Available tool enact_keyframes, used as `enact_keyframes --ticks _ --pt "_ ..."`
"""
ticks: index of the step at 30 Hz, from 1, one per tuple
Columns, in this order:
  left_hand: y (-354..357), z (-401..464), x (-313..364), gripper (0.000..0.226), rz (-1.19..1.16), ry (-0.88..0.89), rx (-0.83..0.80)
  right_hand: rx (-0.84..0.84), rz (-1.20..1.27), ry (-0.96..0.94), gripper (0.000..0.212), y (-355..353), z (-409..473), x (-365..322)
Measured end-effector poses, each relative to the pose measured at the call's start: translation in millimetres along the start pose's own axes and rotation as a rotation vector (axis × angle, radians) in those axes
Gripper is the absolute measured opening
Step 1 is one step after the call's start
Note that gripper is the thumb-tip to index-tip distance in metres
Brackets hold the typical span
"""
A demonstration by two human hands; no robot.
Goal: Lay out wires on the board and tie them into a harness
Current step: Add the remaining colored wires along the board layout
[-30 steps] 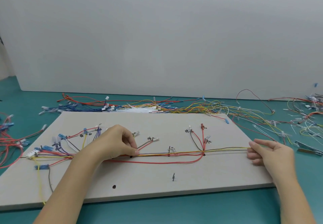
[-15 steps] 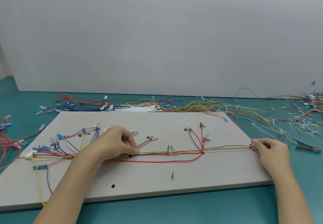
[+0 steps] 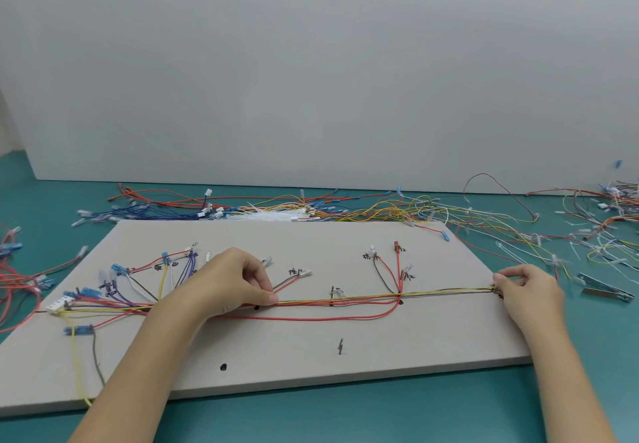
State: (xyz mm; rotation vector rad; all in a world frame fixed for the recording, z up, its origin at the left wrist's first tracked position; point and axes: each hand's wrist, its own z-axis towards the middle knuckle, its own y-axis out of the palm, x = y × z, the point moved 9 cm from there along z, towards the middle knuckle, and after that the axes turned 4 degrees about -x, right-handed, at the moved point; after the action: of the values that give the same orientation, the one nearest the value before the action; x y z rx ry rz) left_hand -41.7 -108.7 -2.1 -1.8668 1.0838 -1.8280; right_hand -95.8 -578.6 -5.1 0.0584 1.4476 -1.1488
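Observation:
A grey board (image 3: pixel 311 363) lies flat on the teal table. A bundle of red, yellow and dark wires (image 3: pixel 345 301) runs along it from left to right. Branches with blue and white connectors (image 3: pixel 117 268) fan out at the left, and shorter branches (image 3: pixel 397 263) rise near the right. My left hand (image 3: pixel 228 280) pinches the bundle at mid-board. My right hand (image 3: pixel 529 290) pinches the wire ends at the board's right edge. A loose red wire (image 3: pixel 311 319) sags below the bundle.
Loose wires of many colours (image 3: pixel 345 207) lie along the board's far edge and pile up at the right (image 3: pixel 605 231) and left (image 3: pixel 14 276). A metal tool (image 3: pixel 605 292) lies right of my right hand. A white wall stands behind the table.
My right hand has closed its fingers on the wire ends at the right edge, and the bundle looks straighter. The left hand has kept its hold at mid-board.

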Motion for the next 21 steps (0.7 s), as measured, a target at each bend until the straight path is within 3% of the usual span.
enact_keyframes --ticks 11,21 --pt "-6.3 0.3 -7.2 0.033 0.049 -0.039 0.077 0.104 0.016 -0.038 0.019 -7.2 -11.9 -4.6" --pt "-11.0 -7.0 -3.9 0.033 -0.004 -0.003 0.040 0.100 0.043 -0.087 0.012 -6.0 -27.0 -22.1"
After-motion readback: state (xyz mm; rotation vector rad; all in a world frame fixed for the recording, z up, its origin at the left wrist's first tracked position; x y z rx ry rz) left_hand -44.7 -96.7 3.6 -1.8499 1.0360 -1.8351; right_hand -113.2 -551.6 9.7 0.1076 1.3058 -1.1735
